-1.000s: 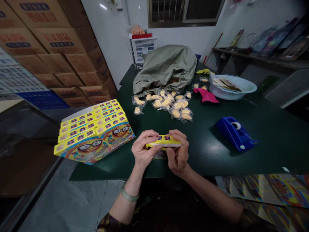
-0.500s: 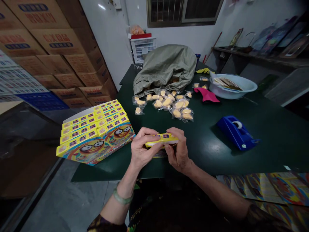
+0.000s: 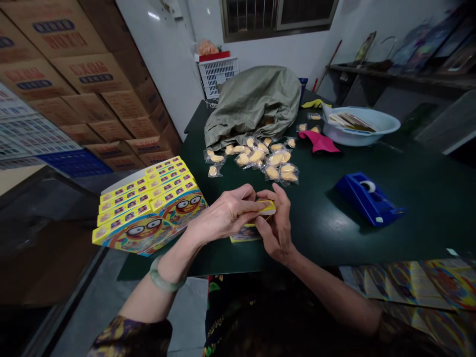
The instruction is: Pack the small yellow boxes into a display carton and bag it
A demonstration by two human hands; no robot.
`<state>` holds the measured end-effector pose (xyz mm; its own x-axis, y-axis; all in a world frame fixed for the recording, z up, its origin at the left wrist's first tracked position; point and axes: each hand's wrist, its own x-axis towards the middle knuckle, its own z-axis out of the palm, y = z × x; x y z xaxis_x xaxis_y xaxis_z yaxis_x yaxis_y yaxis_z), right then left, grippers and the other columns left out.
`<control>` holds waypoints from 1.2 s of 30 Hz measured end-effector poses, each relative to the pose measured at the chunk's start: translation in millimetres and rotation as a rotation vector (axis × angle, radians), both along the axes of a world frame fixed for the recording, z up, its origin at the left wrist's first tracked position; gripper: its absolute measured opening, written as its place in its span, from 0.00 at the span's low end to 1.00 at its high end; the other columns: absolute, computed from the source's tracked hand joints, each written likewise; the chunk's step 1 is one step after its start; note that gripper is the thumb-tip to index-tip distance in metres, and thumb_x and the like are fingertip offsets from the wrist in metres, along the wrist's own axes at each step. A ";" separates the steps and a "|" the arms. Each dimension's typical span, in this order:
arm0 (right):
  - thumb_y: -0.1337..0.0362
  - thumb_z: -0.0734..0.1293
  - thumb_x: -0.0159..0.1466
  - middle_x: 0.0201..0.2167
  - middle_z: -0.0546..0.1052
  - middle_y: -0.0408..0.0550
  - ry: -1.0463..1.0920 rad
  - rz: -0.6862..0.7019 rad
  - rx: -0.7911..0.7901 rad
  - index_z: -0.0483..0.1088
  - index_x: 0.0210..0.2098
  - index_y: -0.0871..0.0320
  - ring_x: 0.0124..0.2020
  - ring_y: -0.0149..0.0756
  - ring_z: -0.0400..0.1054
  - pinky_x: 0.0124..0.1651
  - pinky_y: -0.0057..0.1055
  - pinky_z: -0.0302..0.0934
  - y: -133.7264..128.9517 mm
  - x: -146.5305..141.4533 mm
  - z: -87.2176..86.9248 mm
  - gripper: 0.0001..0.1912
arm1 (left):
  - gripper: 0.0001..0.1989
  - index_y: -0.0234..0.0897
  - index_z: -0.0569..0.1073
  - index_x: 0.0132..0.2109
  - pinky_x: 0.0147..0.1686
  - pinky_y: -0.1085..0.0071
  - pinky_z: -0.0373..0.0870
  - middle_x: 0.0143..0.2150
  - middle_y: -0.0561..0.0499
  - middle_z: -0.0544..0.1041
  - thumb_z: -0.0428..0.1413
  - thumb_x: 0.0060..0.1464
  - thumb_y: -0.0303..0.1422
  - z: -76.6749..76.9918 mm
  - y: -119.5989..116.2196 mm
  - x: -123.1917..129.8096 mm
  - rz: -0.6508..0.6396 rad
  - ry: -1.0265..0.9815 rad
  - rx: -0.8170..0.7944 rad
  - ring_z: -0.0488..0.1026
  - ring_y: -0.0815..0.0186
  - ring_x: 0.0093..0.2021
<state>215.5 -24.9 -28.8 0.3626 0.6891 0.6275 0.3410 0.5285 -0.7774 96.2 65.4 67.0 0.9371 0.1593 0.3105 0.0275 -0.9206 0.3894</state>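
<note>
A small yellow printed carton [image 3: 246,234] is held between my hands above the near edge of the dark green table. My left hand [image 3: 225,214] is closed, its thumb and fingers pinching at the carton's top flap [image 3: 268,208]. Curled round the carton's right side, my right hand [image 3: 278,229] keeps its thumb in front and fingers behind. Much of the carton is hidden by both hands. To the left stand several finished-looking yellow cartons [image 3: 148,218] packed in rows. Just beyond my hands lie several clear-wrapped pale yellow pieces [image 3: 256,156].
Behind the wrapped pieces slumps a grey-green sack [image 3: 256,99]. A blue tape dispenser [image 3: 368,198], a pink cloth [image 3: 319,141] and a pale blue basin [image 3: 362,134] sit to the right. Flat printed cartons [image 3: 409,282] lie at the near right. Brown boxes [image 3: 78,74] are stacked at far left.
My left hand has moved from the carton's left end across its top to the flap near my right hand. The right hand still holds the carton. The view has shifted slightly.
</note>
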 end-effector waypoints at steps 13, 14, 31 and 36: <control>0.63 0.58 0.64 0.54 0.63 0.56 0.050 0.039 -0.002 0.43 0.65 0.54 0.53 0.41 0.63 0.52 0.44 0.64 -0.2 -0.6 6.1 0.32 | 0.13 0.35 0.74 0.46 0.36 0.75 0.69 0.48 0.43 0.72 0.47 0.60 0.26 12.6 6.1 8.8 -0.136 0.032 0.024 0.74 0.68 0.40; 0.63 0.58 0.64 0.55 0.62 0.56 0.026 0.030 -0.002 0.43 0.65 0.55 0.53 0.42 0.63 0.53 0.44 0.64 -0.6 -0.8 6.3 0.31 | 0.11 0.34 0.75 0.43 0.36 0.75 0.69 0.46 0.43 0.73 0.48 0.61 0.28 11.5 6.1 10.8 -0.123 0.014 0.007 0.74 0.68 0.40; 0.60 0.69 0.58 0.55 0.68 0.55 0.057 0.086 -0.112 0.54 0.62 0.54 0.54 0.43 0.66 0.55 0.43 0.63 6.2 16.2 -44.0 0.35 | 0.14 0.33 0.74 0.41 0.32 0.75 0.66 0.34 0.47 0.73 0.45 0.63 0.33 22.8 13.6 18.7 -0.174 0.181 0.042 0.71 0.69 0.31; 0.61 0.71 0.56 0.52 0.70 0.53 0.029 0.049 -0.067 0.53 0.63 0.52 0.51 0.42 0.68 0.53 0.41 0.65 6.9 16.9 -48.0 0.39 | 0.12 0.35 0.72 0.44 0.33 0.73 0.67 0.35 0.48 0.73 0.45 0.61 0.30 22.0 8.5 15.5 -0.155 0.214 0.076 0.71 0.67 0.33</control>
